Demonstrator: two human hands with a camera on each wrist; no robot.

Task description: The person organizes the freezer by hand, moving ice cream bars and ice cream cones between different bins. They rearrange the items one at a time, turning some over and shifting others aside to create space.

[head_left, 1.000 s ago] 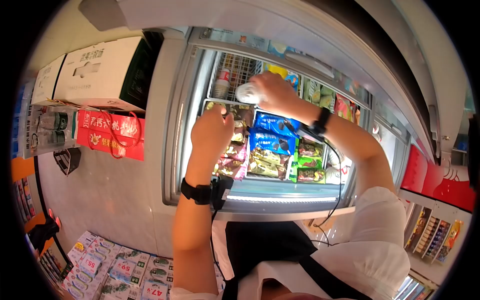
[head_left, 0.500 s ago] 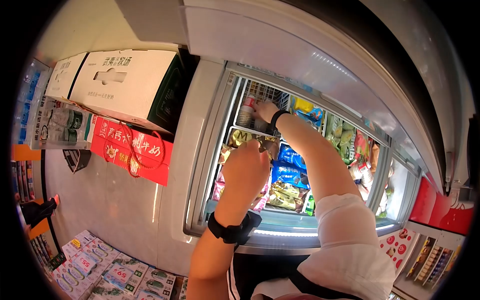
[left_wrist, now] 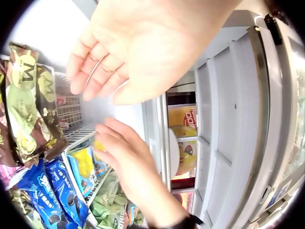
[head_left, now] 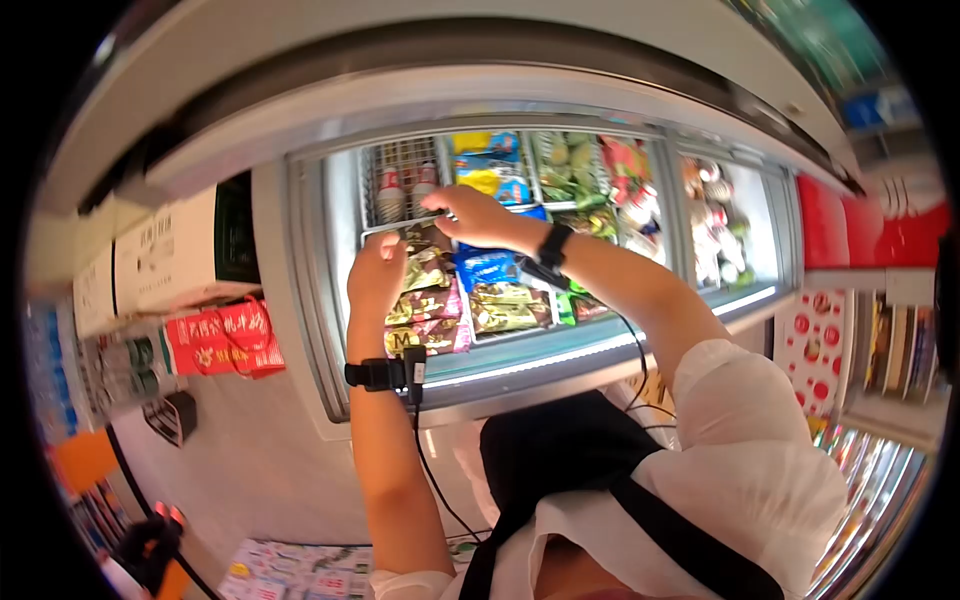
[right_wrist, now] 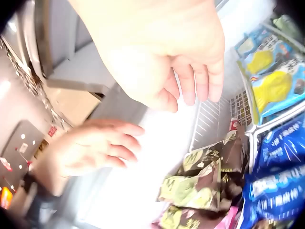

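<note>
Two tall cups [head_left: 390, 193] with red-and-white bands stand side by side in a wire basket [head_left: 372, 165] of the chest freezer. My right hand [head_left: 478, 215] hovers just to the right of the nearer cup [head_left: 424, 183], fingers loosely bent and nothing in them. Over the Magnum ice cream packs [head_left: 425, 270], at the freezer's left side, is my left hand [head_left: 378, 270], also holding nothing. The left wrist view shows the left palm [left_wrist: 143, 47] with relaxed fingers. Blue ice cream packs [head_left: 488, 268] lie below my right hand.
Yellow-and-blue packs [head_left: 490, 165] and green packs [head_left: 565, 165] fill neighbouring baskets. The freezer's front rim [head_left: 500, 395] runs before my body. Cartons [head_left: 165, 250] and a red box [head_left: 225, 338] stand to the left. A cable [head_left: 440, 480] hangs from the left wrist camera.
My right hand has set down the white-ended cup it held, which now stands beside the other in the basket, and has drawn back from it. The left hand stays above the Magnum packs.
</note>
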